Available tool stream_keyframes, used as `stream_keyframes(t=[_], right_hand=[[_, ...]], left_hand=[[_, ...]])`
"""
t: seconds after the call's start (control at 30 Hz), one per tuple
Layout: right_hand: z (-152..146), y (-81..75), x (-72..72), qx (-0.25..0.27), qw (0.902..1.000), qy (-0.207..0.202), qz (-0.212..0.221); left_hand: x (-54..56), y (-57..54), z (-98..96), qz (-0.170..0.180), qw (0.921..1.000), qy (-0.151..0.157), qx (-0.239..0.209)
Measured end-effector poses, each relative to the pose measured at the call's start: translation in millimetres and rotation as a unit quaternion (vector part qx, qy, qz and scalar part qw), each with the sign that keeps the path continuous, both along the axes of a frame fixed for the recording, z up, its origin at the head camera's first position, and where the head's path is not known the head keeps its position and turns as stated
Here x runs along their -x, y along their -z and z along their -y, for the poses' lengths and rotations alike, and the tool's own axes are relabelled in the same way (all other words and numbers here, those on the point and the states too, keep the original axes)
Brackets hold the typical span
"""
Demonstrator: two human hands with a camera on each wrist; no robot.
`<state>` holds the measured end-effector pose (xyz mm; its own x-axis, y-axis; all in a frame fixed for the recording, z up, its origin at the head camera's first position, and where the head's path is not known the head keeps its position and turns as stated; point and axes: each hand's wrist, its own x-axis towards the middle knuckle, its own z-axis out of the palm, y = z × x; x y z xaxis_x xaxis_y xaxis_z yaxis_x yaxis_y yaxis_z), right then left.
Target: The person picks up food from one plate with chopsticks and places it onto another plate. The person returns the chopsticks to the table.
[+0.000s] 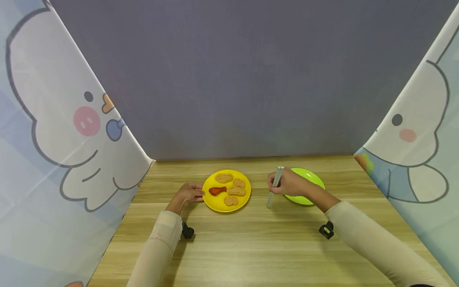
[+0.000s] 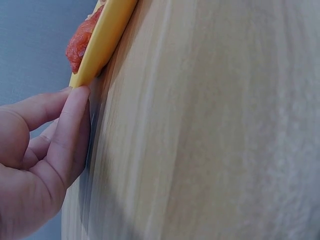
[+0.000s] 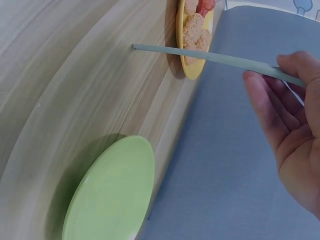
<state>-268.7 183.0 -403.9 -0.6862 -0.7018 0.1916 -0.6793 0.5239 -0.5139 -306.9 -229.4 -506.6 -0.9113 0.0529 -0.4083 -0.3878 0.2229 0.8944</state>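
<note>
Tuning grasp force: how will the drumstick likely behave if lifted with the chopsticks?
Drumstick probably dips fat end first if pinched by its thin end. May roll on the yellow plate, since its sides look rounded. Might slip: the chopsticks look slim and smooth.

Head view: the wood-grained tabletop (image 1: 229,247) is surveyed from above, forward and down, at the widest range of the three, with the flat grey backdrop (image 1: 229,79) included beyond it. Left wrist view: the left hand (image 2: 37,175) is taken in close-up from low over the tabletop, the surface being turned nearly upright in the frame and the glossy, round yellow plate (image 2: 106,42) cropped above. Right wrist view: the right hand (image 3: 300,135) is likewise taken close and turned, aimed along the slender, pale green chopsticks (image 3: 235,61). The yellow plate is shared by all three views; the glossy lime-green plate (image 3: 112,192) is shared by head and right wrist
</note>
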Motion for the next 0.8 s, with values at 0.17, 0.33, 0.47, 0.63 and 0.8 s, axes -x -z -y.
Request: stream_keyframes(t=[0.17, 0.33, 0.47, 0.63, 0.8], right_hand=[[0.0, -1.5, -1.5, 0.006, 0.9995, -0.026, 0.017], [-2.0, -2.0, -3.0, 0.007, 0.9993, -0.024, 0.029], [-2.7, -1.6, -4.0, 0.011, 0.9991, -0.018, 0.036], [-2.6, -0.8, -4.0, 0.031, 0.9980, -0.011, 0.055], [-6.0, 2.3, -3.7, 0.050, 0.9961, 0.009, 0.072]], left_hand=[[-1.5, 0.9, -0.7, -0.003, 1.0000, 0.000, -0.004], [-1.1, 1.5, -0.4, -0.001, 1.0000, 0.002, -0.006], [-0.6, 2.1, 0.2, 0.002, 1.0000, 0.000, -0.006], [0.0, 2.5, 0.7, 0.002, 1.0000, 0.000, -0.009], [0.3, 1.1, 0.2, 0.005, 1.0000, -0.004, -0.002]])
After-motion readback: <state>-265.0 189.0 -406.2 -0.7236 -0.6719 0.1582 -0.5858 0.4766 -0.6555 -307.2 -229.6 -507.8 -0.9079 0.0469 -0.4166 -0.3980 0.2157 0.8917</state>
